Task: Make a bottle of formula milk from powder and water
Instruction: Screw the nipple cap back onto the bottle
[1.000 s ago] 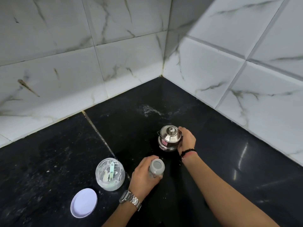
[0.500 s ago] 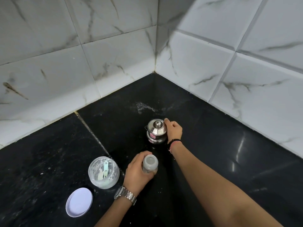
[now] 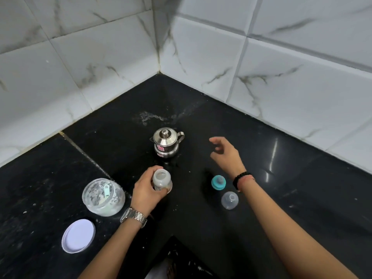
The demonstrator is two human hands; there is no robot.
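Since only the head view is on hand, everything is read from it. At about 6 o'clock from the steel kettle (image 3: 166, 142) stands the open feeding bottle (image 3: 161, 179), upright on the black counter (image 3: 302, 198), with the left hand (image 3: 148, 190) curled round its body. The right hand (image 3: 226, 153) hovers at the kettle's 3 o'clock, apart from it, fingers loosely spread and holding nothing.

The bottle looks like light, stiff plastic, likely tippy and slick if wet; a grip low round the barrel, as now, should steady it. The kettle is probably heavier with water and perhaps hot, so its handle, at the kettle's 2 o'clock, is the place to take it.

At the bottle's 3 o'clock lie the teal nipple ring (image 3: 218, 182) and the clear cap (image 3: 229, 199); at its 9 o'clock the open powder jar (image 3: 103, 197), its white lid (image 3: 78, 236) nearer 7. Tiled walls close the far corner; open counter lies to the right.
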